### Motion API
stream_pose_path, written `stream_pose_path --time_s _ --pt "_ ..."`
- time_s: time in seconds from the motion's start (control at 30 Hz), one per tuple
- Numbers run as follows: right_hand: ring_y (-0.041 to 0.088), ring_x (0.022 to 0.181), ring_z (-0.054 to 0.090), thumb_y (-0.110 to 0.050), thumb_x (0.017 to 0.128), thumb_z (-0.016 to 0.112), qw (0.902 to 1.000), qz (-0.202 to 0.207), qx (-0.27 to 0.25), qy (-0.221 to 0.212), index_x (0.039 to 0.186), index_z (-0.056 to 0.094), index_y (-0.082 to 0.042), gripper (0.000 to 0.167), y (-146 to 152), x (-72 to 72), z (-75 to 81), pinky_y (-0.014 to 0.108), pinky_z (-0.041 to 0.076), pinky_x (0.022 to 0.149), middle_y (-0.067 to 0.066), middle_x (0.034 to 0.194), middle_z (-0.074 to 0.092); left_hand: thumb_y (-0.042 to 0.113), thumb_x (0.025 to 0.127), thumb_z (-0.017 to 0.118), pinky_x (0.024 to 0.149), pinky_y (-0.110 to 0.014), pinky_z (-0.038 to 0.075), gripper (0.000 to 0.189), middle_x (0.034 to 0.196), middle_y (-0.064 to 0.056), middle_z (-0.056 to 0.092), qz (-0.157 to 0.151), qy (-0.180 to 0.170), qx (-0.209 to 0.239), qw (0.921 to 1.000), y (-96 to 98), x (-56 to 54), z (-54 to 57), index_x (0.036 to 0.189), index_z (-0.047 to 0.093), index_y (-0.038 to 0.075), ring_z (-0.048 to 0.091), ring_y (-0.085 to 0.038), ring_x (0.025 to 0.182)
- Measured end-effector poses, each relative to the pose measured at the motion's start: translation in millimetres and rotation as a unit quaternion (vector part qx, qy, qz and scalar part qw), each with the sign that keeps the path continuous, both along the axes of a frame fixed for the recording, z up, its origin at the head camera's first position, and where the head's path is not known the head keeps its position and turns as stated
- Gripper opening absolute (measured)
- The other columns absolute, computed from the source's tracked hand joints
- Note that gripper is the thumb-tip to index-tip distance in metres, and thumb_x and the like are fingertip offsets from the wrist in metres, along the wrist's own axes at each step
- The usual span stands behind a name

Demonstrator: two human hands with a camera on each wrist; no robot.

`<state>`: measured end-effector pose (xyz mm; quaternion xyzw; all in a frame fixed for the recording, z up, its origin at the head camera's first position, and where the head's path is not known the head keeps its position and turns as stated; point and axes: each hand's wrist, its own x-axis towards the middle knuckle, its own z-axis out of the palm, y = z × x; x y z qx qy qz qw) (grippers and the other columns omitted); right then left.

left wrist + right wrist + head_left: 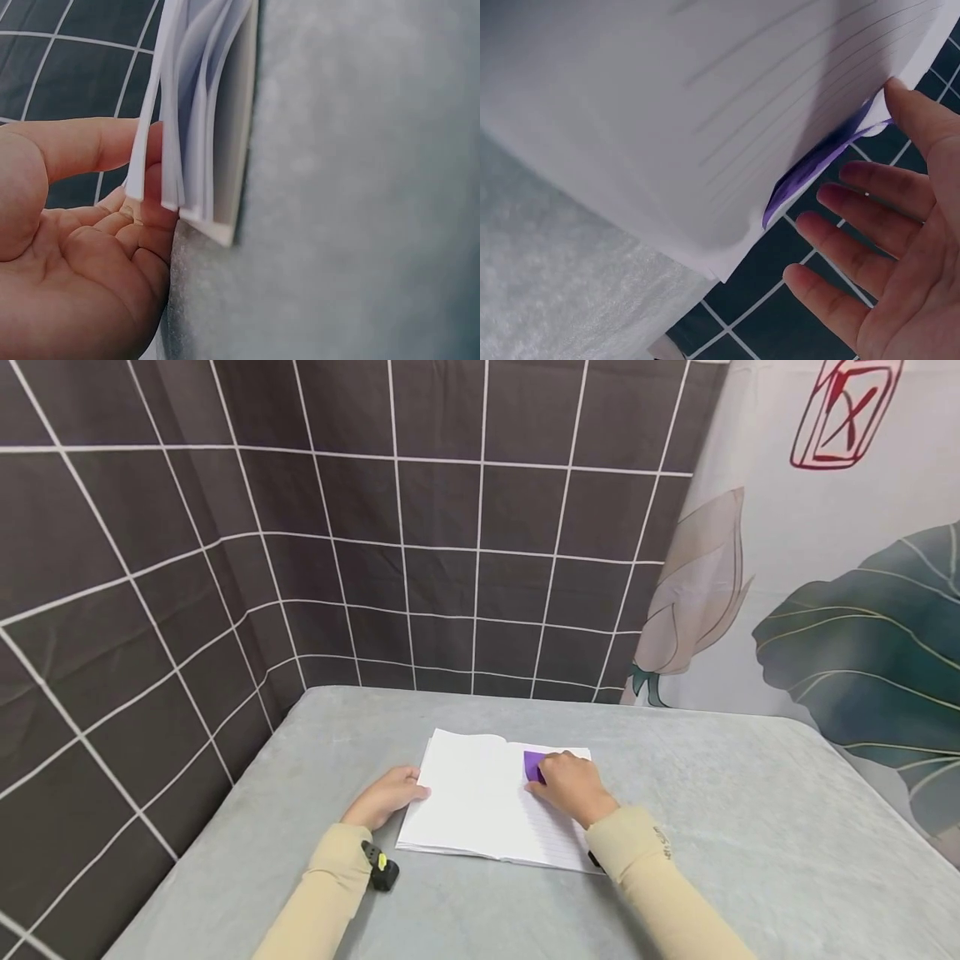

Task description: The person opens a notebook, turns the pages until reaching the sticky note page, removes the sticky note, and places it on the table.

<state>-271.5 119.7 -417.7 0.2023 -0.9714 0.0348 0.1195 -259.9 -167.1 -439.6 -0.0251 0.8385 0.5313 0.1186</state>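
Observation:
An open notebook (472,802) lies on the grey table, its left page blank and its right page ruled. My left hand (390,795) pinches the notebook's left edge; in the left wrist view the thumb is on top and fingers sit below the fanned pages (169,150). My right hand (572,783) is over the upper right page, partly covering a purple piece of paper (532,765). In the right wrist view its thumb (915,112) touches the end of that purple piece, which stands partly raised from the page. The other fingers (855,255) are spread and loosely extended.
The grey cloth-covered table (750,827) extends around the notebook. Behind it hangs a dark curtain with a white grid (442,577). A pale curtain with large leaves (862,643) hangs at the right. A black wrist device (382,868) is on the left sleeve.

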Motion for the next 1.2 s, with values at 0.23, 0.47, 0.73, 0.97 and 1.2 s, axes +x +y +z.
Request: stream_pose_path --time_s 0.23,0.47,0.73,0.97,1.2 --pt "0.017 0.055 0.05 -0.03 0.081 0.074 1.0 0.008 0.003 -0.002 0.06 0.054 -0.013 0.034 -1.0 -0.4 0.3 0.041 0.047 0.052 0.004 0.062 0.059 0.006 0.086 0.06 0.101 -0.049 0.038 0.034 0.113 -0.02 0.059 0.006 -0.005 -0.009 0.9999 0.4 -1.4 -0.4 0.117 0.055 -0.009 0.053 -0.03 0.107" --pt "0.026 0.056 0.058 -0.021 0.083 0.072 0.9997 0.025 0.0 -0.003 0.062 0.061 -0.014 0.025 -0.3 1.6 1.3 0.045 0.05 0.053 0.007 0.066 0.064 0.006 0.086 0.06 0.1 -0.048 0.039 0.034 0.112 -0.021 0.059 0.003 -0.003 -0.013 0.9999 0.3 -2.0 0.3 0.116 0.055 -0.009 0.054 -0.029 0.106" --pt "0.023 0.056 0.057 -0.016 0.082 0.073 0.9991 0.032 -0.026 -0.01 0.066 0.067 -0.013 0.017 3.2 -0.1 1.2 0.042 0.049 0.055 0.004 0.066 0.064 0.006 0.087 0.06 0.101 -0.048 0.039 0.033 0.112 -0.019 0.059 0.005 -0.008 -0.008 0.9999 0.0 -2.5 -0.2 0.116 0.056 -0.008 0.053 -0.029 0.107" --pt "0.027 0.059 0.059 -0.015 0.083 0.071 0.9982 0.028 -0.049 -0.021 0.066 0.066 -0.012 0.018 7.9 -3.6 0.3 0.043 0.048 0.055 0.005 0.065 0.063 0.006 0.086 0.06 0.101 -0.048 0.039 0.034 0.113 -0.021 0.059 -0.001 -0.004 -0.005 1.0 0.4 -2.1 0.9 0.116 0.054 -0.01 0.054 -0.029 0.107" --pt "0.02 0.057 0.053 -0.013 0.085 0.069 0.9956 0.025 -0.088 -0.021 0.067 0.065 -0.011 0.018 12.6 -4.3 0.8 0.038 0.045 0.054 0.005 0.064 0.061 0.006 0.086 0.06 0.099 -0.046 0.04 0.033 0.11 -0.02 0.059 0.002 -0.006 0.001 1.0 -0.3 -1.6 0.7 0.115 0.055 -0.009 0.054 -0.028 0.104"
